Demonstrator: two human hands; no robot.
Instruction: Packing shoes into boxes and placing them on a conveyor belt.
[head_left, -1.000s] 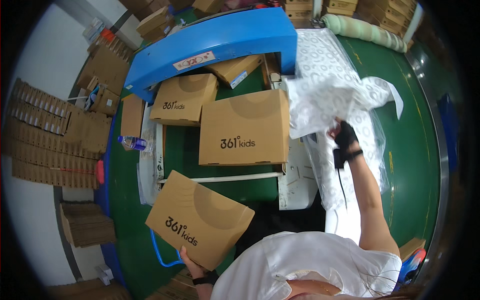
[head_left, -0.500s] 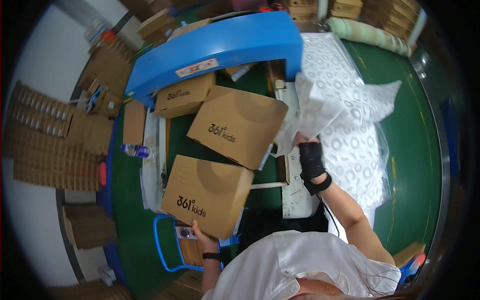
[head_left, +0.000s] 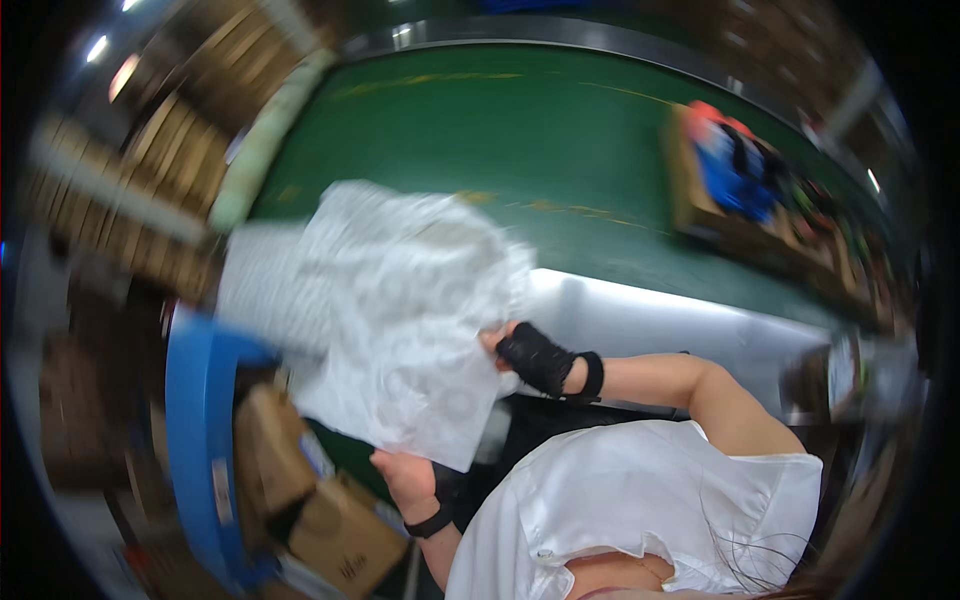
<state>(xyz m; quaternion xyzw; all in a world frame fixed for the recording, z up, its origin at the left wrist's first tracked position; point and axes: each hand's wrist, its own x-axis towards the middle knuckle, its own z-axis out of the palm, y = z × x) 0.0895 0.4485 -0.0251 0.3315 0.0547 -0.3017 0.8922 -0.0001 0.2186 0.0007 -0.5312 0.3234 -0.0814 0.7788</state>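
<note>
Apparently to hold it spread, the white sheet [head_left: 400,300] was pinched by the right hand [head_left: 530,355] near the shiny table's [head_left: 630,320] left edge — whether it was gripped by the left hand [head_left: 408,485], at its lower edge, could not be told.

The white sheet [head_left: 400,290] is appearing thin and papery, its face crinkled and softly lustrous. The brown carton [head_left: 345,535] is presenting matt cardboard. The blue frame [head_left: 200,410] is showing a smooth, painted-looking finish. The silvery surface [head_left: 625,318] is reflecting light as glossy metal does. The white shirt [head_left: 640,490] is displaying smooth cloth; the black hand wrap [head_left: 540,362] is looking matt and textile-like.
</note>
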